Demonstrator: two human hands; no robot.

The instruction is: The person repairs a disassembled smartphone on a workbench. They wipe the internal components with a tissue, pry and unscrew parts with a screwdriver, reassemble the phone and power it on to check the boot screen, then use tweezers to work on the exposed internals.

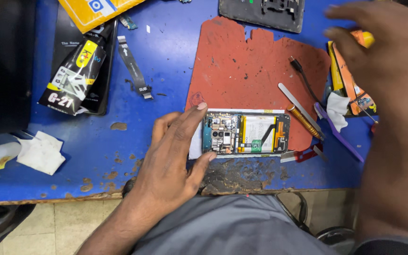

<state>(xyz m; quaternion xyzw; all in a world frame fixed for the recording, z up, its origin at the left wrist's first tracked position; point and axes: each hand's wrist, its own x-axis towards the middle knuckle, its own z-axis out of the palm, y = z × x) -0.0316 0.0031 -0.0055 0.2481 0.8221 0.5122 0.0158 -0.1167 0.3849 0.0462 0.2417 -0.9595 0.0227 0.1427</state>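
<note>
Opened phone (245,133) steadied by spread left hand (173,160), right hand (383,71) blurred, grip unclear

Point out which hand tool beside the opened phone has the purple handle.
It is the purple-handled brush, lying farthest right of the tools at the red mat's edge. The metal spudger is flat silver, and the screwdriver between them is gold-orange.

work surface: a blue-topped bench (166,52), paint scuffed and chipped, with brown worn patches toward the near side. front edge (232,177) broken away, dark and crumbling at the middle. a worn red mat (242,66) covers part of the top. floor (72,222) below: pale tiles with visible joints. lighting even, with no hard shadows.
</note>
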